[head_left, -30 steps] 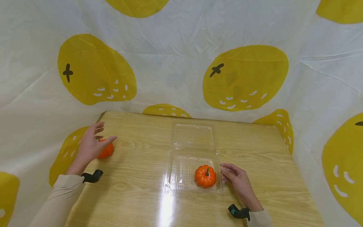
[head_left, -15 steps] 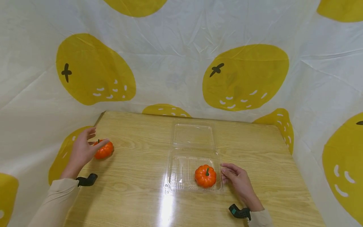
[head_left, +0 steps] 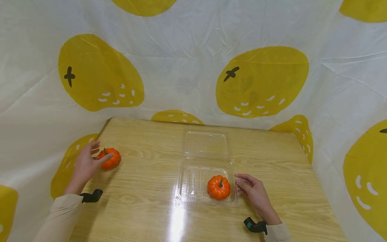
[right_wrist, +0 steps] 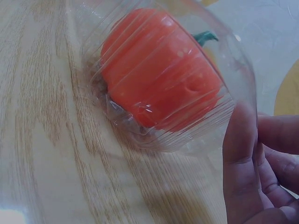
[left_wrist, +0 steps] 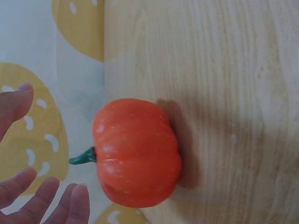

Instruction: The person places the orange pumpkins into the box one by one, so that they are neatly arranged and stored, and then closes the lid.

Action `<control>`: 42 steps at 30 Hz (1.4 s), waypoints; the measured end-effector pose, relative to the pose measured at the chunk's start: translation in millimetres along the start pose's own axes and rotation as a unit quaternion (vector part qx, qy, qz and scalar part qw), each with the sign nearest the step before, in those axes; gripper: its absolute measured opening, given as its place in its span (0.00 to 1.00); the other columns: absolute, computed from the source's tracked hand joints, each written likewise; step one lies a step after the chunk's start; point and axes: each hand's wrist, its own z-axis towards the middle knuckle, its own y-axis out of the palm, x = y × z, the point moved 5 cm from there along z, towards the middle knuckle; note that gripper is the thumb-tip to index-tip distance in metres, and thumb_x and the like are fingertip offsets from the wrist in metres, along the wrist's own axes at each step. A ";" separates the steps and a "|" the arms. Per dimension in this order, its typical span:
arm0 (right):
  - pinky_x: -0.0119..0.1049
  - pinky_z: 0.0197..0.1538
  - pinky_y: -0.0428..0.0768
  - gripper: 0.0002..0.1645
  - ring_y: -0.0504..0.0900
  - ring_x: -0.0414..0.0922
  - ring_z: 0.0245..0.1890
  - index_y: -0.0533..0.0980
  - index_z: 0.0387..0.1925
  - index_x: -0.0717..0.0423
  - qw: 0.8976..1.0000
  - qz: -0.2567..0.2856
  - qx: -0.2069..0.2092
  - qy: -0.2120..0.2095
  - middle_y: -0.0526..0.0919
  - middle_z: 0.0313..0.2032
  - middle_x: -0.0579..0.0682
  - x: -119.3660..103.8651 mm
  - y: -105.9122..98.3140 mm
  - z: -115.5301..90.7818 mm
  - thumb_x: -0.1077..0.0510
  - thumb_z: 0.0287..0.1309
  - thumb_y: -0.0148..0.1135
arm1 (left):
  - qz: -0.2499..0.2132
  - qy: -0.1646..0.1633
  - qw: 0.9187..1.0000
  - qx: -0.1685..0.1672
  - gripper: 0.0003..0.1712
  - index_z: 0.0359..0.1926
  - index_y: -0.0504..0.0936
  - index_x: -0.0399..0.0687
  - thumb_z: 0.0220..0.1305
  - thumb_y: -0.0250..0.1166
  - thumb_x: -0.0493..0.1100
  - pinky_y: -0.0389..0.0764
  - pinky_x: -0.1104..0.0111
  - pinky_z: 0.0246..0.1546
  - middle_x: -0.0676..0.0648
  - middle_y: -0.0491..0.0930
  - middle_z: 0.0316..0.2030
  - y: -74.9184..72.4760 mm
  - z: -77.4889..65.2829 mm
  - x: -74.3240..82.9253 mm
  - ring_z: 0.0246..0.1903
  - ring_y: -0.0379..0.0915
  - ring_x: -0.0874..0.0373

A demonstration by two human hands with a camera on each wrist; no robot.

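Observation:
At the table's left side sits a small orange pumpkin [head_left: 112,164] with a green stem. My left hand [head_left: 84,166] is spread around its near-left side, the thumb overlapping it in the head view. In the left wrist view, a gap shows between the fingertips [left_wrist: 79,198] and the pumpkin's stem. A second pumpkin [head_left: 219,188] stands in the right part of a clear plastic clamshell container [head_left: 190,181], whose lid [head_left: 206,143] lies folded back. My right hand [head_left: 253,190] pinches the container's right rim, the rim between thumb and fingers in the right wrist view.
The wooden table [head_left: 145,188] reaches back to a white cloth [head_left: 181,74] printed with yellow fruit, which also hangs along both sides. A bright light reflection crosses the table in front of the container.
My left hand has moved left and down toward me, lowering beside the left pumpkin, more of which now shows. The right hand, container and its pumpkin have stayed put.

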 end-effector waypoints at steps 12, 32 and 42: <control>0.33 0.37 0.88 0.24 0.84 0.39 0.31 0.72 0.64 0.72 1.000 0.003 -0.005 0.001 0.88 0.36 0.48 -1.8 0.5 0.2 0.61 0.74 0.59 | 0.003 -0.010 1.000 -0.004 0.51 0.74 0.60 0.28 0.66 0.71 0.58 0.83 0.75 0.41 0.23 0.67 0.67 8.0 -1.4 -15.7 0.61 0.71 0.28; 0.33 0.36 0.89 0.25 0.85 0.37 0.31 0.71 0.63 0.76 0.999 0.009 -0.025 -0.020 0.89 0.35 0.47 -5.9 1.8 0.3 0.61 0.74 0.59 | 0.007 -0.041 0.999 -0.025 0.52 0.73 0.60 0.24 0.67 0.70 0.59 0.80 0.40 0.57 0.20 0.66 0.67 13.3 -0.6 -40.2 0.60 0.73 0.25; 0.33 0.37 0.89 0.25 0.85 0.38 0.31 0.72 0.63 0.75 1.000 0.010 -0.019 -0.014 0.89 0.36 0.49 -2.1 1.0 0.9 0.61 0.73 0.60 | 0.003 -0.044 0.998 -0.033 0.52 0.72 0.60 0.24 0.67 0.70 0.59 0.82 0.44 0.54 0.20 0.66 0.67 21.1 0.4 -51.1 0.58 0.74 0.26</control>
